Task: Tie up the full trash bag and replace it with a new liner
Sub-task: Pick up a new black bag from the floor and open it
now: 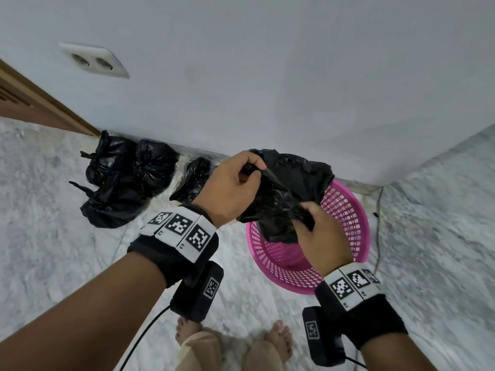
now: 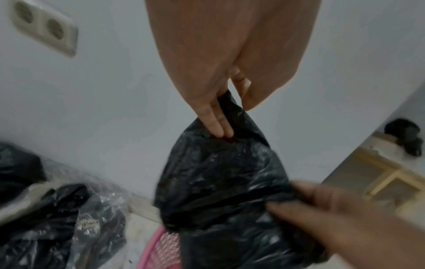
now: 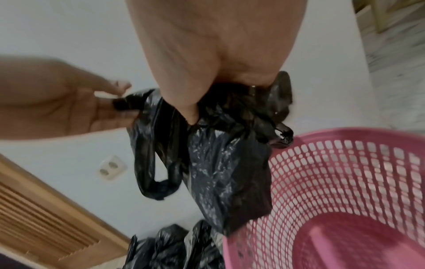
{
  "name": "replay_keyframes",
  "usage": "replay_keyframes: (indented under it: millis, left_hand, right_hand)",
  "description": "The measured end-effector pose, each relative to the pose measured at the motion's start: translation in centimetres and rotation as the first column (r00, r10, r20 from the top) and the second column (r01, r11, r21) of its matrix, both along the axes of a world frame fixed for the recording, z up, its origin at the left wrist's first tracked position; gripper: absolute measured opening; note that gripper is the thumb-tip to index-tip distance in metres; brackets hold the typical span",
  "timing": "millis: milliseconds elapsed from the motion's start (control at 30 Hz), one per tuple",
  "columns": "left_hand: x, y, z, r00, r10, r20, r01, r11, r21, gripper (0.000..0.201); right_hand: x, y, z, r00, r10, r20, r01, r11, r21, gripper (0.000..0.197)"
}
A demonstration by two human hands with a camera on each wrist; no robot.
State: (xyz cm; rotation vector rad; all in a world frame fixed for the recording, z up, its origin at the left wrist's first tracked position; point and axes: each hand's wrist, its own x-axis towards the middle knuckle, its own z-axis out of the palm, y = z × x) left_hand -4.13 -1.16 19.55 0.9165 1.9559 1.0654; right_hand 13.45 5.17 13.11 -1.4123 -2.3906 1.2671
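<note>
A crumpled black plastic liner bag [image 1: 288, 194] hangs in the air between both hands, its lower end dipping inside the rim of the round pink plastic mesh basket [image 1: 345, 210] that stands on the floor directly below the fingers. The left hand [image 1: 230, 186] pinches one bunched edge of the bag between thumb and curled fingers [image 2: 216, 125], at the upper, wall-side end of the bag. The right hand [image 1: 320, 234] grips another gathered part of the film nearer the body, its fingers [image 3: 190, 109] closed tightly round it; from the right wrist view a loose handle loop of the bag droops between the two grips. The bag looks slack and light, stretched only a little from one hand to the other.

Out beyond the left fingers, a cluster of knotted, filled black plastic trash bags [image 1: 126, 180] lies on the floor against the base of the wall, with one smaller black bag [image 1: 191, 179] just behind the left knuckles. The mottled grey-white marble floor [image 1: 53, 210] runs under everything. Farther up past the left fingers, a white double wall socket [image 1: 93, 60] sits on the pale grey wall [image 1: 267, 76], and a brown louvred wooden door [image 1: 32, 105] stands at the far left. Below the wrists, two bare feet [image 1: 233, 336] stand on the floor.
</note>
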Motion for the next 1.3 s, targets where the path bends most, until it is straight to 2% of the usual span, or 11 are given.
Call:
replay_keyframes:
  millis: [33, 67, 300, 433, 533, 667, 733, 933, 1067, 1167, 1300]
  left_hand:
    - [0.1, -0.1, -0.1, 0.999, -0.025, -0.038, 0.025, 1.000, -0.009, 0.010]
    - [0.2, -0.1, -0.3, 0.995, -0.052, -0.087, 0.050, 0.998, -0.023, 0.015]
    - [1.2, -1.6, -2.2, 0.922, -0.233, -0.310, 0.166, 0.960, -0.227, 0.085]
    - [1.7, -2.3, -2.8, 0.908, -0.243, -0.342, 0.165, 0.956, -0.243, 0.096]
    - [2.0, -2.8, -3.1, 0.903, -0.198, -0.382, 0.126, 0.970, -0.207, 0.087]
    - [1.8, -3.0, -3.1, 0.887, -0.151, -0.437, 0.079, 0.981, -0.180, 0.057]
    - [1.4, -2.9, -3.1, 0.888, -0.151, -0.434, 0.082, 0.982, -0.173, 0.049]
    - [-0.1, -2.1, -3.0, 0.898, -0.151, -0.414, 0.062, 0.973, -0.222, 0.047]
    - [-0.2, -1.5, -3.0, 0.893, -0.173, -0.415, 0.070, 0.965, -0.251, 0.042]
    - [0.1, -1.1, -2.9, 0.886, -0.186, -0.425, 0.079, 0.964, -0.256, 0.036]
    - [0.4, -0.8, -3.2, 0.884, -0.205, -0.420, 0.114, 0.966, -0.232, 0.025]
  right_hand:
    - [0.3, 0.5, 0.6, 1.000, -0.015, -0.003, 0.015, 1.000, 0.006, 0.023]
    - [0.6, 0.9, 1.1, 1.000, -0.023, -0.004, 0.023, 0.999, 0.022, 0.024]
    - [1.1, 1.7, 4.0, 0.999, -0.036, -0.038, 0.042, 0.987, 0.153, 0.022]
    - [1.0, 1.0, 5.0, 0.996, -0.011, -0.090, 0.024, 0.991, 0.135, 0.022]
    - [0.9, 0.3, 5.2, 0.994, -0.002, -0.110, 0.017, 0.990, 0.138, 0.022]
    - [1.0, -0.1, 5.2, 0.995, 0.019, -0.098, -0.006, 0.992, 0.129, 0.020]
    - [1.4, -0.1, 4.9, 0.996, 0.050, -0.070, -0.041, 0.991, 0.130, 0.019]
    - [3.6, 1.2, 3.3, 0.977, 0.070, 0.203, -0.093, 0.990, 0.102, 0.026]
    - [4.7, 2.0, 3.3, 0.929, -0.010, 0.370, -0.073, 0.975, 0.208, 0.021]
    - [4.8, 2.1, 3.6, 0.921, -0.072, 0.384, -0.038, 0.961, 0.272, 0.026]
    - [4.5, 2.0, 2.9, 0.936, -0.068, 0.346, -0.025, 0.966, 0.257, 0.029]
